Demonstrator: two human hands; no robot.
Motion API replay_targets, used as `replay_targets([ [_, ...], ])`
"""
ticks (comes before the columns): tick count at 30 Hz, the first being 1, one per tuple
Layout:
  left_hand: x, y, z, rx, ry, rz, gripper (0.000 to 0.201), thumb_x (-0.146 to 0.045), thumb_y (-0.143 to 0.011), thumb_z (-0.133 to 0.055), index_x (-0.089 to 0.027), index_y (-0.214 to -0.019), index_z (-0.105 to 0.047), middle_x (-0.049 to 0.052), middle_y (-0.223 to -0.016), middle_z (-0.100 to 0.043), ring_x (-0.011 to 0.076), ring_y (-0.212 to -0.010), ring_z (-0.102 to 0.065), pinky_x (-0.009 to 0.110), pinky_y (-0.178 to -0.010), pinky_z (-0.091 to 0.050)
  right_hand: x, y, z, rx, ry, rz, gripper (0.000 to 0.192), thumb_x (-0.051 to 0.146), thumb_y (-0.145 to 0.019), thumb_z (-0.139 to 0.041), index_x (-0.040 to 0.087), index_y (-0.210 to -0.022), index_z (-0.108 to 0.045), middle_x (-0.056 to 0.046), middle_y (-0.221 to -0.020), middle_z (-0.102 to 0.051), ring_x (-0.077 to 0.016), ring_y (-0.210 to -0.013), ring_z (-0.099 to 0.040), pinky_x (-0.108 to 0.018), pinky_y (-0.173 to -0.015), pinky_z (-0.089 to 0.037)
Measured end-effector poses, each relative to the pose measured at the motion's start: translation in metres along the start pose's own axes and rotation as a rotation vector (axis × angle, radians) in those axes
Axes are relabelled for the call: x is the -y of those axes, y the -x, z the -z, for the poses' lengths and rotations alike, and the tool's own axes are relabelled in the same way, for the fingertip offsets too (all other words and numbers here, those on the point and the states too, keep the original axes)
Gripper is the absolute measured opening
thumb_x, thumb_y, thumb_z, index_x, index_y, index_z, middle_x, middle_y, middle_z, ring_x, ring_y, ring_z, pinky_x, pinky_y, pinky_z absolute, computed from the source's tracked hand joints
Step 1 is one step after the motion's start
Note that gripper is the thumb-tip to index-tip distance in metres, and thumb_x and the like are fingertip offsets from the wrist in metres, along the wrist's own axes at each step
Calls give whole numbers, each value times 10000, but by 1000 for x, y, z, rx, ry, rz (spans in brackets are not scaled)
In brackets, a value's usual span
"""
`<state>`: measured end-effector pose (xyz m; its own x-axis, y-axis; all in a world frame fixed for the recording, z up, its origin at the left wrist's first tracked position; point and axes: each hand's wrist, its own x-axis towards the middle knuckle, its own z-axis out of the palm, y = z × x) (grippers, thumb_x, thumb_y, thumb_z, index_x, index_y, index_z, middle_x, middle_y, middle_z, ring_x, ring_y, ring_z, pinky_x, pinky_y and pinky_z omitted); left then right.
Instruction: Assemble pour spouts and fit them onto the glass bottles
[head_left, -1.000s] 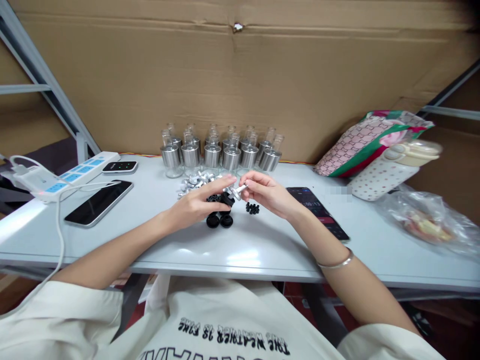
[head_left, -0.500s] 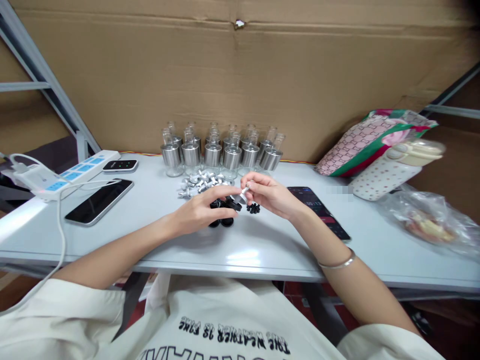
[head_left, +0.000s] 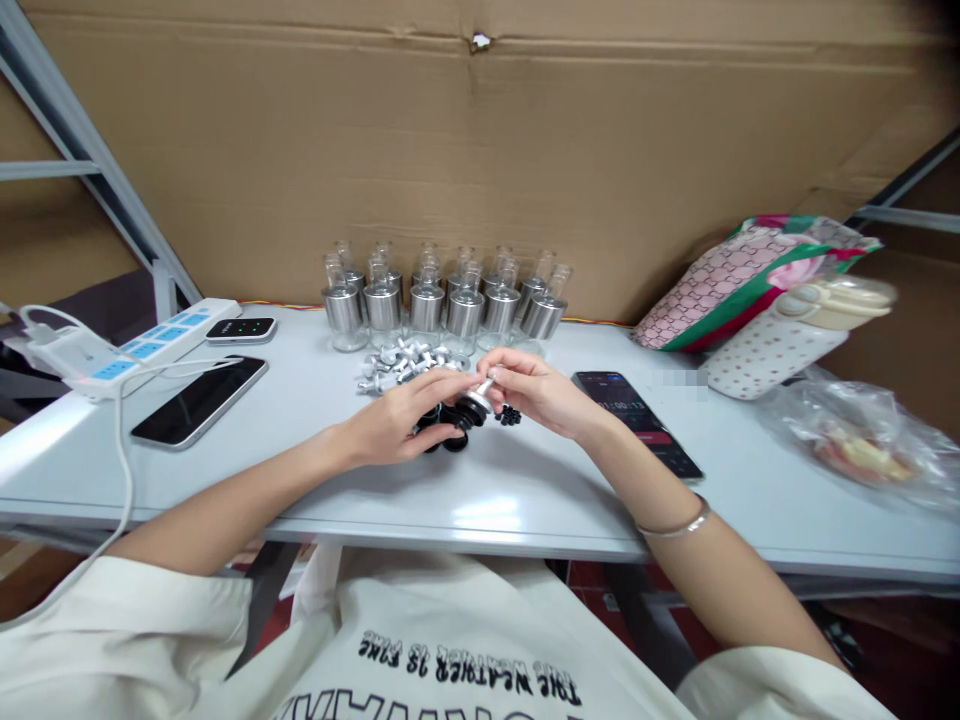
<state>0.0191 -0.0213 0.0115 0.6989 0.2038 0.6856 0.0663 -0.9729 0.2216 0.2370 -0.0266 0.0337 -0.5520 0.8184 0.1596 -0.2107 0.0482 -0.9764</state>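
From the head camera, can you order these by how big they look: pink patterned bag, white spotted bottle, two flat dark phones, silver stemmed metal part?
1. Pink patterned bag
2. White spotted bottle
3. Flat dark left phone and right phone: too alike to rank
4. Silver stemmed metal part, in the right hand

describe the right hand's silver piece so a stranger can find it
Over the table, in front of the metal-sleeved bottles, the left hand and right hand meet. The silver piece is between them, its stem pinched by the right. Unlike the other silver pieces heaped behind, it is held, apparently against a black cap.
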Motion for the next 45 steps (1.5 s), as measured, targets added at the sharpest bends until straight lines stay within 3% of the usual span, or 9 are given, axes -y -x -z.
replay_targets([
  [10, 1, -1, 4, 90, -37, 52, 492, -155, -905, -487, -218, -1371, -346, 131, -1222, -529, 228, -1129, -543, 397, -929, -509, -5, 0, 4, -6, -42, -96, 241, 381, -768, -719, 184, -833, -595, 30, -613, -604, -113, -575, -607, -254, -622, -495],
  [19, -2, -3, 5, 172, 72, 120, 384, -157, -910, -470, -207, -1283, -392, 111, -1182, -582, 212, -1079, -578, 379, -921, -496, -4, -1, 1, -1, -9, -125, 259, 395, -735, -742, 172, -802, -629, 27, -602, -618, -115, -532, -613, -244, -569, -499],
  [26, -3, -3, 4, 129, 52, 92, 333, -156, -916, -465, -194, -1243, -411, 101, -1142, -600, 194, -1040, -581, 341, -885, -488, -6, 0, 1, 12, -62, -138, 197, 331, -761, -717, 167, -818, -624, 18, -619, -611, -105, -548, -614, -229, -577, -520],
  [34, -2, -4, 6, 82, -35, 188, 230, -235, -927, -489, -211, -1156, -488, 25, -956, -634, 144, -765, -560, 341, -834, -404, -5, -2, -7, -31, -103, -125, 188, 310, -770, -695, 171, -838, -589, 23, -623, -609, -101, -557, -609, -243, -616, -525],
  [37, 0, -6, 8, 34, -22, 283, 249, -327, -927, -492, -201, -1141, -517, 26, -935, -631, 143, -742, -546, 314, -785, -399, -7, -3, -13, -113, 31, -79, 195, 359, -823, -631, 184, -880, -567, 47, -587, -566, -93, -501, -558, -233, -544, -479],
  [41, 8, -5, 9, -107, 77, 493, 345, -424, -910, -488, -166, -1134, -533, 37, -898, -618, 159, -776, -556, 274, -710, -418, -14, -4, -18, -320, 468, 86, 228, 382, -875, -556, 200, -1011, -540, 82, -506, -500, -81, -418, -440, -212, -452, -351],
  [45, 10, -4, 5, -113, 61, 596, 377, -454, -884, -507, -164, -1120, -550, 22, -834, -610, 168, -771, -558, 281, -725, -415, -20, -7, -19, -276, 481, 139, 272, 365, -806, -620, 185, -1000, -554, 19, -722, -597, -118, -607, -584, -261, -605, -462],
])
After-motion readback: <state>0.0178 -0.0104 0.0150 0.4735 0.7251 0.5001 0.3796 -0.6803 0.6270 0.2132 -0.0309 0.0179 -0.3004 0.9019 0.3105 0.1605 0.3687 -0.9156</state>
